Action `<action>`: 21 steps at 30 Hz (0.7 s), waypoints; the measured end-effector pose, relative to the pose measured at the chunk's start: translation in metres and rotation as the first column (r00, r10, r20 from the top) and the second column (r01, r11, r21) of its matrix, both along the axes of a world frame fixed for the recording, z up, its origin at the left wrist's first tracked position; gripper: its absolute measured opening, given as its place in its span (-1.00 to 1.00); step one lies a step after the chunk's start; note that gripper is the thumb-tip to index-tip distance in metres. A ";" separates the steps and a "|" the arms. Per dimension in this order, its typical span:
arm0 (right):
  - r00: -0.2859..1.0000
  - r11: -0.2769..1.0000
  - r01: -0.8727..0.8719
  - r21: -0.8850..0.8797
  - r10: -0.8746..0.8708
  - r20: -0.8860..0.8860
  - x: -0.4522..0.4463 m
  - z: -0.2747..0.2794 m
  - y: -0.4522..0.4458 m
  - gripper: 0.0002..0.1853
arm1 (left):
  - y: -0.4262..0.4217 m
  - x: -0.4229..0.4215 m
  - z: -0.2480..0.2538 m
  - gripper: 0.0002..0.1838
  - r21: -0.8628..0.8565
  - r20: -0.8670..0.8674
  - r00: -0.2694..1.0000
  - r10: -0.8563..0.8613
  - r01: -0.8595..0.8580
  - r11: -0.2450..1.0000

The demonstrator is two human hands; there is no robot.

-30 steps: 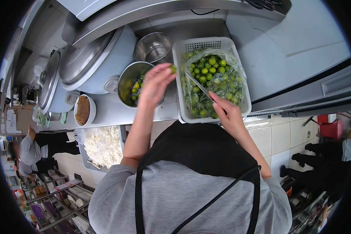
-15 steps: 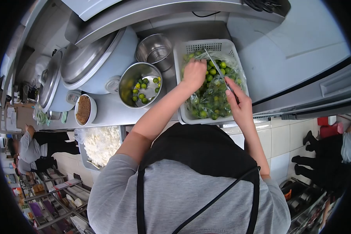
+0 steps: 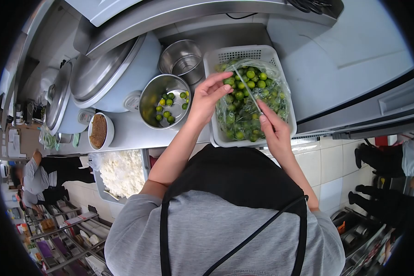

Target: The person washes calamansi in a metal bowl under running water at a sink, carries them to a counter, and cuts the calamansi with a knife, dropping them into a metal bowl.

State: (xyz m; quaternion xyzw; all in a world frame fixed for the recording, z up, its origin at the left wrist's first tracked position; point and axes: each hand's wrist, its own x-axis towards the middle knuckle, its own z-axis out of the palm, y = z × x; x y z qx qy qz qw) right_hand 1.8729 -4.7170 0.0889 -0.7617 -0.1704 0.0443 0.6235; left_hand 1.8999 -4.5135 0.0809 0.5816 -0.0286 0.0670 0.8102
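Note:
My right hand (image 3: 276,129) grips a knife (image 3: 247,89), whose blade slants up and left over the limes. Near the blade's tip, my left hand (image 3: 208,97) holds a green lime (image 3: 228,82) between thumb and fingers. Both hands are at a white perforated basket (image 3: 208,60), which contains a clear plastic bag (image 3: 280,99) full of green limes (image 3: 239,95). Left of the basket, a steel bowl (image 3: 147,103) has several limes (image 3: 167,114) in its bottom, some showing yellow.
An empty steel pot (image 3: 181,57) stands behind the bowl. Large lidded containers (image 3: 138,60) and a white bowl of brown granules (image 3: 98,131) are at left. Below lies a tray of white food (image 3: 119,175). Other people stand at far left (image 3: 43,177) and far right (image 3: 382,161).
My left hand went from over the steel bowl into the basket, then drew back slightly left with a lime. The knife has shifted a little left and down since the middle frame.

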 end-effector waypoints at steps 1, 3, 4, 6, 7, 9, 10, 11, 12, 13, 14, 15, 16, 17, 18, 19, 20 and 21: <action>1.000 1.000 -0.017 -0.006 0.017 -0.003 -0.001 -0.001 0.004 -0.67 | -0.002 -0.002 0.002 -0.71 -0.028 -0.010 1.000 0.013 -0.013 1.000; 0.988 0.996 -0.063 -0.063 0.071 0.139 0.000 -0.001 0.008 -0.66 | -0.004 -0.002 0.002 -0.72 -0.057 -0.019 1.000 0.024 -0.025 0.998; 0.986 0.995 -0.060 -0.077 0.072 0.153 -0.001 -0.003 0.010 -0.66 | -0.004 -0.001 -0.001 -0.73 -0.108 0.004 0.998 0.059 -0.059 0.992; 0.984 0.994 -0.060 -0.092 0.074 0.159 0.000 -0.004 0.010 -0.66 | -0.004 -0.001 -0.002 -0.74 -0.158 0.025 0.995 0.096 -0.091 0.983; 0.983 0.993 -0.059 -0.106 0.077 0.165 -0.001 -0.004 0.009 -0.66 | -0.004 -0.001 -0.001 -0.74 -0.170 0.019 0.996 0.090 -0.086 0.982; 0.982 0.993 -0.053 -0.101 0.070 0.176 -0.001 -0.004 0.010 -0.66 | -0.005 -0.002 -0.001 -0.75 -0.182 0.013 0.996 0.083 -0.080 0.980; 0.980 0.994 -0.046 -0.096 0.064 0.187 0.000 -0.004 0.011 -0.66 | -0.006 -0.002 -0.002 -0.75 -0.146 0.025 0.997 0.077 -0.073 0.987; 0.980 0.994 -0.044 -0.095 0.062 0.187 0.001 -0.004 0.011 -0.66 | -0.008 -0.002 -0.004 -0.75 -0.110 0.036 0.997 0.070 -0.066 0.992; 0.984 0.992 -0.032 -0.125 0.054 0.171 0.003 -0.004 0.011 -0.66 | -0.011 -0.003 -0.006 -0.75 -0.109 0.036 0.997 0.068 -0.063 0.992; 0.987 0.988 -0.021 -0.155 0.045 0.156 0.006 -0.004 0.012 -0.66 | -0.016 -0.006 -0.008 -0.75 -0.048 0.005 0.999 0.035 -0.035 0.998; 0.987 0.988 -0.019 -0.155 0.044 0.156 0.010 -0.005 0.013 -0.66 | -0.020 -0.009 -0.010 -0.76 0.013 -0.027 1.000 0.005 -0.004 1.000; 0.983 0.994 0.013 -0.104 0.006 0.186 0.013 -0.007 0.014 -0.67 | -0.024 -0.011 -0.010 -0.76 0.014 -0.027 1.000 0.004 -0.003 1.000; 0.976 0.998 0.046 -0.052 -0.034 0.214 0.015 -0.009 0.015 -0.67 | -0.028 -0.014 -0.008 -0.76 0.020 -0.051 0.998 -0.031 0.032 0.999; 0.976 0.998 0.047 -0.050 -0.035 0.215 0.014 -0.007 0.013 -0.67 | -0.030 -0.015 -0.008 -0.76 0.024 -0.073 0.995 -0.064 0.066 0.998; 0.983 0.999 0.020 -0.048 -0.010 0.184 0.012 -0.003 0.011 -0.68 | -0.024 -0.011 -0.011 -0.75 0.006 -0.105 0.994 -0.027 0.027 1.000; 0.988 0.999 -0.008 -0.047 0.014 0.151 0.008 -0.001 0.008 -0.68 | -0.017 -0.008 -0.011 -0.75 0.007 -0.105 0.994 -0.025 0.026 1.000; 0.988 0.999 -0.008 -0.047 0.015 0.151 0.004 -0.002 0.006 -0.68 | -0.011 -0.004 -0.010 -0.74 -0.025 -0.049 0.999 0.023 -0.024 0.999; 0.989 0.998 -0.039 -0.054 0.047 0.142 0.000 -0.004 0.003 -0.68 | -0.006 0.000 -0.010 -0.73 -0.060 0.006 0.997 0.072 -0.072 0.996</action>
